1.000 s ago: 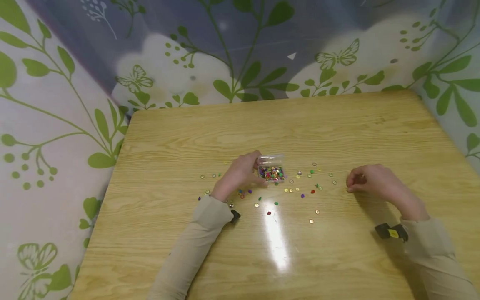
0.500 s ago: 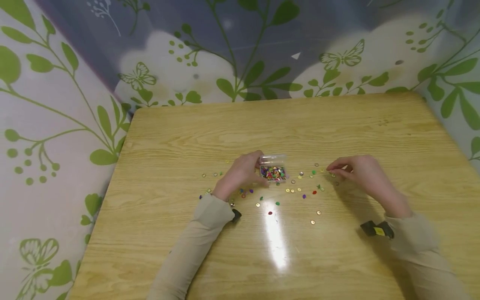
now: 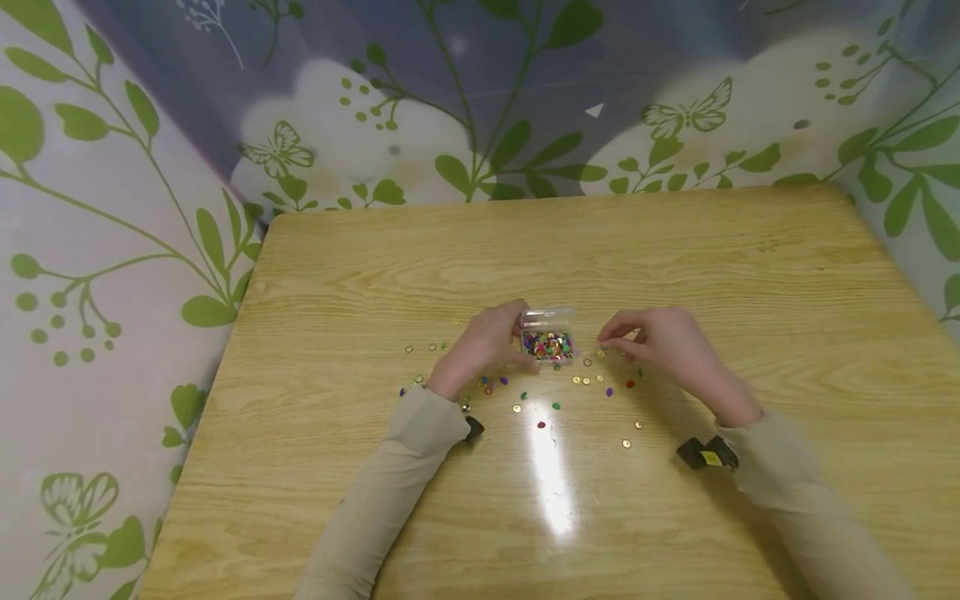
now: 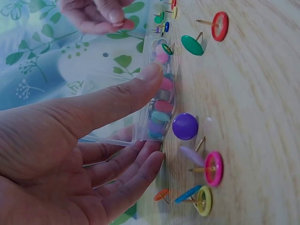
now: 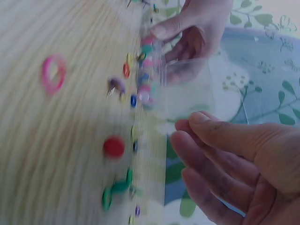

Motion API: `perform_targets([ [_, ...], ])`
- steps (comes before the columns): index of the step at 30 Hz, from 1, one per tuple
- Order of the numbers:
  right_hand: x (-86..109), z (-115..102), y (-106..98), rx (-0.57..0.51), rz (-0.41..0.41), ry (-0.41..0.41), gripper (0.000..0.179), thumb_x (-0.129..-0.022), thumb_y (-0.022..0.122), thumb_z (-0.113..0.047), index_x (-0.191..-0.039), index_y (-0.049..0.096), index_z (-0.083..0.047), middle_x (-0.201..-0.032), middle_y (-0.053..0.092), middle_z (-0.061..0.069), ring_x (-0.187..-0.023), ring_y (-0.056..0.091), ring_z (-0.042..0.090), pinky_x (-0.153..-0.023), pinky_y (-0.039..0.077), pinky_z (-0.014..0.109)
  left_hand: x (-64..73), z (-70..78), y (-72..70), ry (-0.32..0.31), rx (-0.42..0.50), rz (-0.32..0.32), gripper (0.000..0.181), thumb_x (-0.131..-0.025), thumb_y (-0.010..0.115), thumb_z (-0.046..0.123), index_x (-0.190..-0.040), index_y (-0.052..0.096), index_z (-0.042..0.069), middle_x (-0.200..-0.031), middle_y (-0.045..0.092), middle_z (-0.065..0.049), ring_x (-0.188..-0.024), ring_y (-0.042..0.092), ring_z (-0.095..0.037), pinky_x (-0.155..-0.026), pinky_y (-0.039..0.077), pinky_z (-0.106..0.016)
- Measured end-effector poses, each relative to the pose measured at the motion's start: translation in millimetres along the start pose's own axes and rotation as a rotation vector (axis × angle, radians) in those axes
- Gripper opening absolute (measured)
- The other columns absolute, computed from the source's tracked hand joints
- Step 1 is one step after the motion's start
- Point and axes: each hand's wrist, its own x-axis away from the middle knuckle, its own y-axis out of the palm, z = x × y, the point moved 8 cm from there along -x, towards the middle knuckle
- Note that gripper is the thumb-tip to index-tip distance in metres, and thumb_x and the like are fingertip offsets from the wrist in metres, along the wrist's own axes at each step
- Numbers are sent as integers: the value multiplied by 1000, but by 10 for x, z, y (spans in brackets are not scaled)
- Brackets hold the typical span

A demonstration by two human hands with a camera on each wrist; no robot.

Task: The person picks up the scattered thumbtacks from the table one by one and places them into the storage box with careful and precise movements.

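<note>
on the worktop (image 3: 375, 275) among loose pins (image 4: 185, 126), gripping the open box (image 3: 549, 318) with the left fingers (image 4: 133, 183); near it, with the right fingers (image 5: 201, 164) drawn together, impossible to tell whether holding a pin.

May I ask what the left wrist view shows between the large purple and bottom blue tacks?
In that view, a lilac tack and the pin of a pink tack.

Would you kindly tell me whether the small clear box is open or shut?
The box is open: its clear lid stands raised at the back, leaving the colourful thumbtacks inside uncovered in the head view.
</note>
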Motion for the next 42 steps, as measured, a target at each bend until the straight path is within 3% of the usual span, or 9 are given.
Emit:
perform_targets([
  [10, -224, -259, 143, 42, 25, -57, 6, -89, 79, -22, -89, 75, -17, -88, 78, 1, -61, 69, 9, -58, 50, 31, -19, 5, 2, -6, -23, -2, 65, -74, 91, 29, -124, 55, 10, -113, 64, -4, -94, 59, -19, -83, 52, -32],
  [24, -273, -277, 160, -3, 90, -33, 9, -85, 83, -22, -85, 77, -16, -84, 77, 2, -58, 67, 9, -49, 45, 26, -8, 19, -18, -4, -28, 5, 64, -74, 92, 28, -123, 56, 9, -112, 65, -5, -89, 59, -19, -78, 50, -31],
  [31, -261, -155, 26, 34, 97, 39, 10, -90, 78, -25, -89, 75, -15, -90, 77, 5, -61, 67, 14, -52, 43, 28, -7, 22, -6, -5, -12, -2, 62, -74, 92, 28, -121, 56, 9, -109, 63, -4, -88, 57, -19, -77, 50, -31],
  [37, -207, 46, -260, 49, 148, 69, 17, -97, 71, -26, -101, 76, -11, -79, 75, 9, -61, 69, 21, -44, 34, 27, -2, 21, 0, -7, -9, -5, 59, -74, 91, 28, -118, 56, 10, -108, 61, -3, -90, 56, -19, -78, 50, -31],
  [42, -165, 243, -343, 108, 118, 93, 13, -97, 71, -19, -103, 77, -9, -95, 77, 13, -70, 72, 26, -55, 49, 36, 5, 0, 3, -16, 2, -4, 60, -74, 91, 28, -119, 56, 11, -109, 61, -3, -90, 57, -19, -79, 51, -31],
])
